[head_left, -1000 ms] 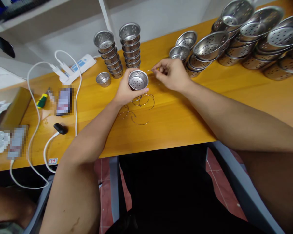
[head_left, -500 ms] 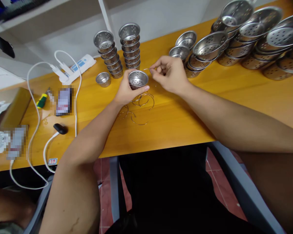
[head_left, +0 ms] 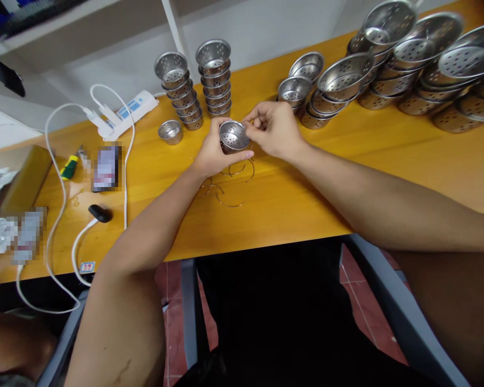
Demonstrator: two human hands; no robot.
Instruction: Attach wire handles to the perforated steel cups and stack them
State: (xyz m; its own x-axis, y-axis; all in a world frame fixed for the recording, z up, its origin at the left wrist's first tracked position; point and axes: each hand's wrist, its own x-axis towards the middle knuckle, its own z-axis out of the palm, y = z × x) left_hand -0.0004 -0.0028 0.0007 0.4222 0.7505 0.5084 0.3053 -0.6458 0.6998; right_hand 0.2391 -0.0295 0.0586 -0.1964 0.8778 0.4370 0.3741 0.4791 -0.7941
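Observation:
A small perforated metal cup [head_left: 234, 136] is gripped by my left hand [head_left: 214, 150], its mouth tilted up and thumb along the near side. My right hand [head_left: 272, 129] is pinched at the cup's right rim; in this view the wire between its fingertips is too small to make out. On the table just below the cup lie several thin curved wires [head_left: 230, 205], partly hidden by my left hand. To the left, one small perforated cup [head_left: 170, 132] stands by itself.
Two stacks of small cups [head_left: 213, 75] rise behind my hands. Larger perforated cups [head_left: 399, 80] are stacked at the right. On the left are a power strip [head_left: 131, 114], white cables, a phone [head_left: 105, 167] and a black object [head_left: 99, 213]. Another person's limb shows lower left.
The cup and my left hand have shifted slightly right. My right hand has come down and left, its fingertips now meeting the rim; the wire seen in them before is no longer distinct.

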